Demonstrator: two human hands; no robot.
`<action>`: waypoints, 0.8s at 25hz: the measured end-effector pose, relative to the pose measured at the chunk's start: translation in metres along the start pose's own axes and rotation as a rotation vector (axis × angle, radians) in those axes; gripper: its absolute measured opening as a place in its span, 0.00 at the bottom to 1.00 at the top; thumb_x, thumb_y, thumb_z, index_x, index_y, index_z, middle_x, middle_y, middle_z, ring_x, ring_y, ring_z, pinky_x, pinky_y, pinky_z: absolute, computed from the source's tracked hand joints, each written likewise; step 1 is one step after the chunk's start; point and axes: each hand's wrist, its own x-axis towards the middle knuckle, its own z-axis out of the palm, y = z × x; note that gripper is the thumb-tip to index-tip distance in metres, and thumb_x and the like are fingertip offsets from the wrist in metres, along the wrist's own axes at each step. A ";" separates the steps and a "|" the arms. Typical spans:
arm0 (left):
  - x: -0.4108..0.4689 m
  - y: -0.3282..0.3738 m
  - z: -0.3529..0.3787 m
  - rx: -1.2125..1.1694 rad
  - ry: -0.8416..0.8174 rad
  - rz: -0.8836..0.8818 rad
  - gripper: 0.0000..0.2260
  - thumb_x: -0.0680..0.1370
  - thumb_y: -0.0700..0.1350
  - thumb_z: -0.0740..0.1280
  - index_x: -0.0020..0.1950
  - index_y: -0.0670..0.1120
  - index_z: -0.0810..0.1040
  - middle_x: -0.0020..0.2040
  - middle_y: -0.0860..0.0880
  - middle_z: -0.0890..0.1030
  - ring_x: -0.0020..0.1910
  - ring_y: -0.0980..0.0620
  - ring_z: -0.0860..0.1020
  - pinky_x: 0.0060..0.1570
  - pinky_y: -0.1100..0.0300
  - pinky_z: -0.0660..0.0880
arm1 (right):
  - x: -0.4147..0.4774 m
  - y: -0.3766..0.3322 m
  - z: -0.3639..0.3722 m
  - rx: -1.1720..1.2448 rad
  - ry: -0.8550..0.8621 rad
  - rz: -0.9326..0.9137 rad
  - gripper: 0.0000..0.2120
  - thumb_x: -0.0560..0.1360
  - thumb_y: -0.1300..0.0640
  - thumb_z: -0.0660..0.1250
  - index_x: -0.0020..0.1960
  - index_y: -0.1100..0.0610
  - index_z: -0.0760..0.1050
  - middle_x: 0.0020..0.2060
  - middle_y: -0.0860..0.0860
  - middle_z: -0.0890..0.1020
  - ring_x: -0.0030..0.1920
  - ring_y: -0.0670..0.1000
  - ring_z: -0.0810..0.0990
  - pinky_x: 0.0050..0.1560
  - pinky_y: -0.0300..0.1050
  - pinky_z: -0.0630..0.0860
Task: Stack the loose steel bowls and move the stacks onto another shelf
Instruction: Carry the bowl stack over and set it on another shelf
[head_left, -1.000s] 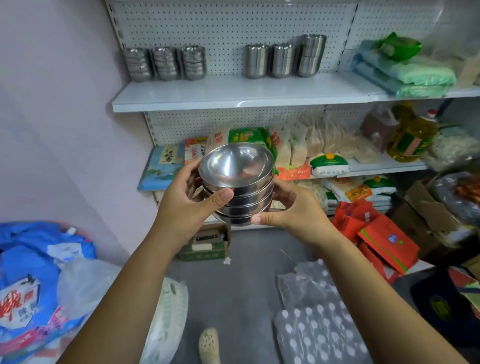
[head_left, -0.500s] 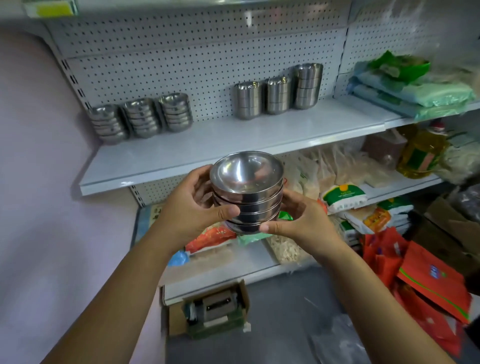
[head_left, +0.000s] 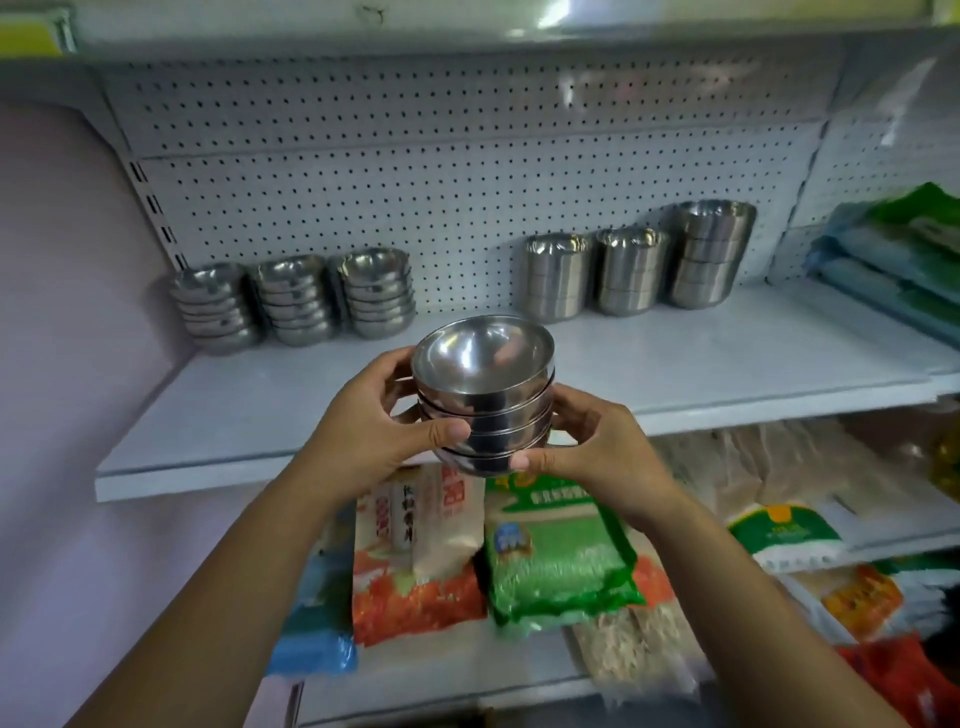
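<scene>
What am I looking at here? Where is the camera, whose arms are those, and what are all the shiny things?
There is no machine here. A person wears one wide-angle camera on the head, so you look forward and down along their own bare arms. The left hand and the right hand grip a stack of steel bowls from either side, fingers curled round it, held up in front of a white shelf. At the back of that shelf stand three stacks of shallow bowls on the left and three stacks of deeper steel bowls on the right. On the shelf below lie food packets, among them a green bag.
</scene>
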 end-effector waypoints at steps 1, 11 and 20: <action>0.020 -0.003 0.000 0.005 0.002 -0.007 0.41 0.60 0.51 0.84 0.71 0.53 0.74 0.64 0.57 0.81 0.65 0.60 0.78 0.65 0.54 0.76 | 0.021 0.006 -0.007 -0.014 -0.013 -0.004 0.23 0.65 0.61 0.85 0.57 0.55 0.83 0.53 0.52 0.88 0.58 0.52 0.85 0.63 0.49 0.79; 0.150 -0.053 0.000 0.033 0.034 -0.136 0.34 0.63 0.52 0.80 0.68 0.56 0.75 0.62 0.58 0.82 0.62 0.64 0.79 0.65 0.59 0.74 | 0.161 0.089 -0.040 -0.038 -0.092 0.064 0.27 0.64 0.59 0.85 0.61 0.49 0.83 0.53 0.49 0.87 0.60 0.52 0.84 0.70 0.61 0.75; 0.201 -0.085 -0.018 0.197 0.017 -0.176 0.31 0.67 0.54 0.80 0.69 0.56 0.76 0.61 0.58 0.83 0.62 0.62 0.79 0.68 0.51 0.74 | 0.220 0.132 -0.032 -0.035 -0.142 0.078 0.29 0.64 0.57 0.85 0.63 0.49 0.82 0.56 0.47 0.87 0.61 0.51 0.83 0.69 0.51 0.76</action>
